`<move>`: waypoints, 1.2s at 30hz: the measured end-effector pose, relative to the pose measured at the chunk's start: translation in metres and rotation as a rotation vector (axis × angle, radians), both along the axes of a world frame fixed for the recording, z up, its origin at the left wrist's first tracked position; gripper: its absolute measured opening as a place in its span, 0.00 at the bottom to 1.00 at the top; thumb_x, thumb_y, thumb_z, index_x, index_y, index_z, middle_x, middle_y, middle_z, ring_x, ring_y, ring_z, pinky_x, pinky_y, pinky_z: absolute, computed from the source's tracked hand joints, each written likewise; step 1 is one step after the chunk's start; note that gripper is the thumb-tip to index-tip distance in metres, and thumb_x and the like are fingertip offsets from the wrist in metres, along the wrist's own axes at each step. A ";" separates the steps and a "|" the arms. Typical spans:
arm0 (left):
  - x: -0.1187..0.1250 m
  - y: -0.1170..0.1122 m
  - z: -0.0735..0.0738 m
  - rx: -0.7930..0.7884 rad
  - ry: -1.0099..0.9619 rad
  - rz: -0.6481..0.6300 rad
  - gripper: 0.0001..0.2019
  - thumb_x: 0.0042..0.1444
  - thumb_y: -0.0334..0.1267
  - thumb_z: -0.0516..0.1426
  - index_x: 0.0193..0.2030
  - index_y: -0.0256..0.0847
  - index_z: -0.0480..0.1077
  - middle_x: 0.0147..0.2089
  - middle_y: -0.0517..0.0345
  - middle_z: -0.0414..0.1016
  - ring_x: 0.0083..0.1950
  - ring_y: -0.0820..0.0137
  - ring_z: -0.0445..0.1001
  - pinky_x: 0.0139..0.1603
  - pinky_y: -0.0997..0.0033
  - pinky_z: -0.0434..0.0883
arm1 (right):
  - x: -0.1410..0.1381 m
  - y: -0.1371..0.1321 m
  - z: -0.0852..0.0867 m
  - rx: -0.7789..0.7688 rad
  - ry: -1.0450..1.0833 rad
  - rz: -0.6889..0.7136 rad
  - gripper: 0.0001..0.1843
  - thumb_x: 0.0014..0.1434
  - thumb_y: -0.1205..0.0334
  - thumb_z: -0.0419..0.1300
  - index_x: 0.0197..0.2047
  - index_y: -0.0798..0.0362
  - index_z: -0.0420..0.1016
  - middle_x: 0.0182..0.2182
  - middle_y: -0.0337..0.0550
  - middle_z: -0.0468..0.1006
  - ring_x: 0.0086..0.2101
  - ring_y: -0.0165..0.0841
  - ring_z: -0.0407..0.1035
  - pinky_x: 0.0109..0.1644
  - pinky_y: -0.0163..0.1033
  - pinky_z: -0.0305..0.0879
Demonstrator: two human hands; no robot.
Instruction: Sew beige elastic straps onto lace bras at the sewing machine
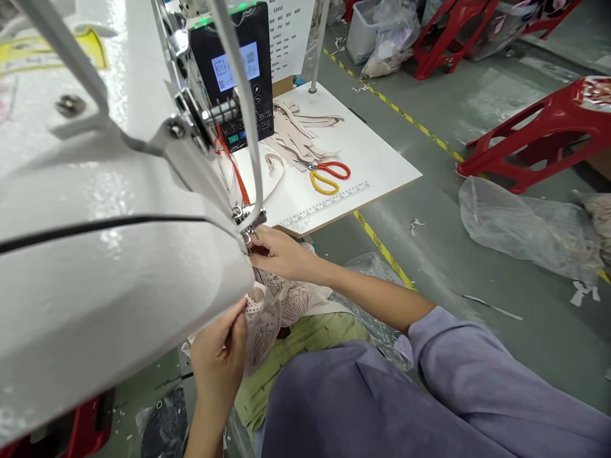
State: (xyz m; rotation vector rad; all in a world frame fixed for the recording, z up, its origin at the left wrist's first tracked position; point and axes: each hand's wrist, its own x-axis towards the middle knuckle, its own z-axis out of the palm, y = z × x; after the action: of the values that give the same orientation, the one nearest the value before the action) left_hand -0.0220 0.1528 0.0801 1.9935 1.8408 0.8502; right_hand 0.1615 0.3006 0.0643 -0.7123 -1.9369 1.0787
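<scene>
Beige lace [265,324] is hanging beneath the front end of a white sewing machine [143,273], partly covering a green cloth [305,346]. From where I am standing, the left hand [220,346] is pinching the lace's edge between thumb and fingers. The right hand [286,254] is curling just beside the metal parts [249,222] at the machine's tip; I cannot tell whether it is gripping fabric, as its fingertips are hiding there. Beyond, on a white table [382,159], scissors [315,169] with one red and one yellow handle are lying between beige strips [300,137] and a ruler [327,207]. Nearby, a black panel [265,38] is showing a lit screen [236,67].
</scene>
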 end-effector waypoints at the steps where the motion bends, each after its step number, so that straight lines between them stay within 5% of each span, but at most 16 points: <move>1: 0.003 -0.001 -0.001 0.047 0.047 0.005 0.13 0.63 0.35 0.56 0.51 0.46 0.78 0.44 0.54 0.82 0.43 0.66 0.80 0.42 0.70 0.74 | 0.000 0.000 0.000 0.007 -0.005 -0.001 0.06 0.64 0.62 0.57 0.35 0.54 0.71 0.37 0.43 0.73 0.39 0.34 0.65 0.45 0.38 0.61; 5: 0.029 -0.009 -0.007 0.354 0.355 0.137 0.15 0.58 0.34 0.61 0.52 0.42 0.77 0.53 0.42 0.75 0.55 0.54 0.72 0.58 0.52 0.65 | -0.001 0.000 0.000 0.019 -0.022 -0.013 0.07 0.63 0.62 0.56 0.34 0.54 0.70 0.37 0.44 0.72 0.39 0.34 0.66 0.45 0.38 0.61; 10: 0.058 -0.015 -0.009 0.258 0.509 0.017 0.28 0.58 0.38 0.61 0.65 0.35 0.65 0.58 0.36 0.72 0.56 0.51 0.71 0.60 0.52 0.61 | -0.004 -0.003 0.001 0.040 -0.069 -0.054 0.08 0.63 0.62 0.55 0.32 0.53 0.67 0.40 0.46 0.72 0.39 0.34 0.66 0.45 0.38 0.62; 29: 0.052 -0.004 -0.001 0.259 0.535 -0.018 0.25 0.60 0.34 0.61 0.64 0.35 0.66 0.62 0.34 0.66 0.63 0.53 0.67 0.64 0.54 0.61 | -0.018 0.010 -0.001 0.066 -0.236 -0.136 0.02 0.60 0.68 0.54 0.37 0.53 0.66 0.39 0.44 0.69 0.36 0.33 0.65 0.34 0.36 0.59; 36: 0.046 -0.003 -0.008 0.284 0.526 -0.031 0.27 0.59 0.36 0.61 0.66 0.37 0.66 0.61 0.35 0.67 0.61 0.52 0.68 0.62 0.52 0.62 | -0.012 0.020 -0.005 -0.025 -0.066 -0.096 0.05 0.61 0.61 0.57 0.36 0.53 0.70 0.38 0.42 0.72 0.37 0.32 0.67 0.40 0.37 0.65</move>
State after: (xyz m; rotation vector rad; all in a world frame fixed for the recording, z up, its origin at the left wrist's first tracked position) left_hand 0.0238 0.1496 0.0723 2.6153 2.0334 0.6456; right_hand 0.1494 0.3209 0.0598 -0.8557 -1.9266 1.0338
